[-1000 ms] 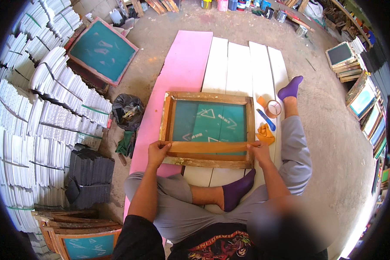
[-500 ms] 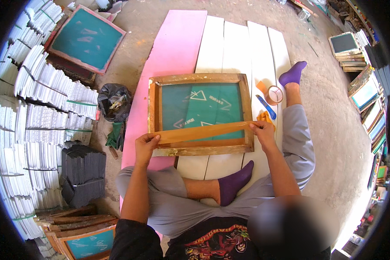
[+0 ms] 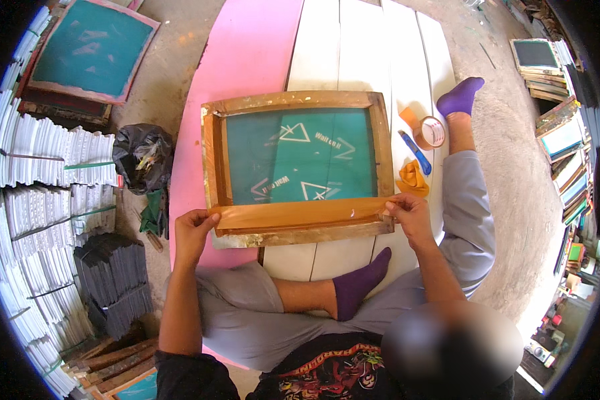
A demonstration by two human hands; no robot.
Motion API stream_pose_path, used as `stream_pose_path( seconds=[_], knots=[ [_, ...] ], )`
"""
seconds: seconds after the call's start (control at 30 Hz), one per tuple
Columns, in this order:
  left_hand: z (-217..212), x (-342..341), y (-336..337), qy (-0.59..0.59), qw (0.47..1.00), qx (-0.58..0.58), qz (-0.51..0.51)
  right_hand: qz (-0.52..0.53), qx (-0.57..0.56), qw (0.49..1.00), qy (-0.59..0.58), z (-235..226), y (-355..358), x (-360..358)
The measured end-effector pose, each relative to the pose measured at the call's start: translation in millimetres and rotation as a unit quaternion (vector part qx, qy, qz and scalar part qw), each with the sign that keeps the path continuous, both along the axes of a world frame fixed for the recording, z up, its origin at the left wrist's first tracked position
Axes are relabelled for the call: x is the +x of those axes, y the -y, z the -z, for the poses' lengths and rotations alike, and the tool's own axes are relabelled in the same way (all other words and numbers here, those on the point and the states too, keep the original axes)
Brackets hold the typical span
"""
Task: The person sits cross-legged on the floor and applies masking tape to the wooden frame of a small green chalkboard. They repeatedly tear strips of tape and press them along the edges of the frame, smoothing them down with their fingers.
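Note:
A wooden screen-printing frame (image 3: 380, 143) with green mesh (image 3: 300, 157) lies flat on pink and white boards before me. Across its near inner edge stretches a strip of brown packing tape (image 3: 293, 216), pulled straight between my hands. My left hand (image 3: 197, 230) pinches the tape's left end at the frame's near left corner. The other end is pinched by my right hand (image 3: 410, 217) at the near right corner. How far the tape is stuck down I cannot tell.
Right of the frame lie a tape roll (image 3: 431, 132), a blue cutter knife (image 3: 417, 155) and crumpled tape (image 3: 412, 180). A black plastic bag (image 3: 142, 157) and white stacks (image 3: 53, 157) stand at the left. More screens (image 3: 90, 50) lie at far left.
Both hands have lowered the tape strip from over the mesh toward the frame's near inner edge, and it now lies level. The head view has shifted.

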State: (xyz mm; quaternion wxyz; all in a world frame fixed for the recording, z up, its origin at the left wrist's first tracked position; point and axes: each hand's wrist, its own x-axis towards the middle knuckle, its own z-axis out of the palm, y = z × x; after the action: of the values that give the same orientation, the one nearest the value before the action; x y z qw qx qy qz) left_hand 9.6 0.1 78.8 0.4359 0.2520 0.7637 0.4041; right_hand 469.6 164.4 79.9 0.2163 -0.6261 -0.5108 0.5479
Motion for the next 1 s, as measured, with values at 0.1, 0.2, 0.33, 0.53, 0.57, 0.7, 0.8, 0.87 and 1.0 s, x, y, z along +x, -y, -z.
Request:
stream_pose_path(
  seconds=[0.1, 0.2, 0.33, 0.53, 0.57, 0.7, 0.8, 0.87, 1.0],
  knots=[
    [1, -2, 3, -0.005, 1.0, -0.018, -0.006, -0.004, -0.02, 1.0, 0.012, -3, -2, -2],
    [6, -5, 7, 0.017, 0.999, -0.01, -0.026, -0.006, -0.071, 0.996, 0.051, -3, -3, -2],
    [6, -9, 6, 0.019, 0.998, -0.05, -0.017, 0.007, -0.09, 0.994, 0.053, -8, -3, -7],
    [4, -9, 0, 0.035, 0.998, -0.045, -0.012, -0.013, -0.047, 0.997, 0.058, 3, -6, 0],
    [5, -13, 1, 0.03, 0.998, -0.049, -0.01, -0.008, -0.058, 0.997, 0.05, 2, -7, 0],
    [10, -15, 1, 0.034, 0.998, -0.043, -0.01, 0.004, -0.087, 0.996, 0.022, 3, -9, -2],
    [7, -10, -1, 0.032, 0.998, -0.049, -0.019, 0.013, -0.094, 0.995, 0.003, -4, -10, -7],
    [6, -10, -1, 0.024, 0.998, -0.053, -0.004, 0.013, -0.08, 0.997, 0.0, -11, -10, -12],
    [-4, -4, -5, -0.018, 0.997, -0.073, 0.022, -0.033, 0.015, 0.998, 0.043, -4, -2, -5]
  ],
)
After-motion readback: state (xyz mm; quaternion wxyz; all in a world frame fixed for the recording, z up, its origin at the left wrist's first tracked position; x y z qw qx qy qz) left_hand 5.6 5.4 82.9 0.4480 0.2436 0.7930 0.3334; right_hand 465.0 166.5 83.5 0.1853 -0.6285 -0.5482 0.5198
